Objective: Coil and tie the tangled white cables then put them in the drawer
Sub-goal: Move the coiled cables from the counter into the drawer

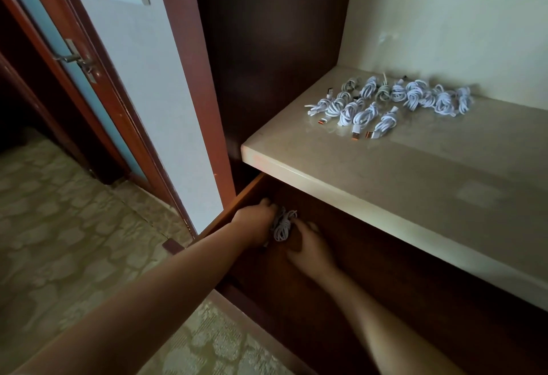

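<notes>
Both my hands reach down into the open wooden drawer [385, 291] under the cream stone counter [415, 185]. My left hand [256, 223] holds a coiled white cable bundle [281, 226] at the drawer's far left end, its fingers curled round the coil. My right hand [308, 245] sits just right of the bundle, fingers bent toward it; the dim light hides whether they touch it. Several tied white cable coils [385, 101] with USB plugs lie in a cluster on the counter top.
The counter edge overhangs the drawer closely. A dark wooden cabinet wall [267, 48] rises behind the counter's left end. A white wall panel [154, 93] and a door with a metal handle [75, 58] stand to the left. Patterned carpet [74, 241] covers the floor.
</notes>
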`<control>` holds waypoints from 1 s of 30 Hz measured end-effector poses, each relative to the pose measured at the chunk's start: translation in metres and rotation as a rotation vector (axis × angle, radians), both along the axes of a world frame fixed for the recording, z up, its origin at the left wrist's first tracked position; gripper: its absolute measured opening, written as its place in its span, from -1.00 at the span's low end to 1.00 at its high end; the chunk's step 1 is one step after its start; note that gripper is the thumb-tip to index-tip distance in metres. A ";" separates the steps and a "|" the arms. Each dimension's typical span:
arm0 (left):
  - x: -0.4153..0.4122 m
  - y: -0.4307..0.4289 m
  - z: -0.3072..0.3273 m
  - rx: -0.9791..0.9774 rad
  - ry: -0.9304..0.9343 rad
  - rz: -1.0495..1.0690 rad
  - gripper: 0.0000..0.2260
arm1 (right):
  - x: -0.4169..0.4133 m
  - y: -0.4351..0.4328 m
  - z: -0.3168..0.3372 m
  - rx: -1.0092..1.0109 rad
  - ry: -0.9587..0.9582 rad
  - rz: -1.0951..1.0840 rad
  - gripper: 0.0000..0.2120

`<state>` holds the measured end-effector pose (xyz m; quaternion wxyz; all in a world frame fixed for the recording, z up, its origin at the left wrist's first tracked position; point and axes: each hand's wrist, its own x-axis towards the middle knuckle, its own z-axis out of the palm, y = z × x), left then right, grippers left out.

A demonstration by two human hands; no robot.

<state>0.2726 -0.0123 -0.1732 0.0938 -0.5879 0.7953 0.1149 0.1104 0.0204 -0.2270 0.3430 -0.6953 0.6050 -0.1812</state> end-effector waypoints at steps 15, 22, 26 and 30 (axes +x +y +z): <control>0.015 0.059 0.012 -0.031 0.100 -0.046 -0.55 | 0.003 0.059 0.021 -0.027 0.104 -0.038 -0.41; -0.001 0.062 0.058 -0.335 0.417 -0.109 -0.75 | -0.017 0.071 0.095 -0.332 0.146 -0.080 -0.61; -0.024 0.049 0.098 -0.471 0.549 -0.075 -0.82 | -0.040 0.065 0.141 -0.497 0.046 -0.187 -0.75; -0.050 0.026 0.128 -0.451 0.581 -0.080 -0.82 | -0.065 0.047 0.172 -0.545 0.067 -0.247 -0.75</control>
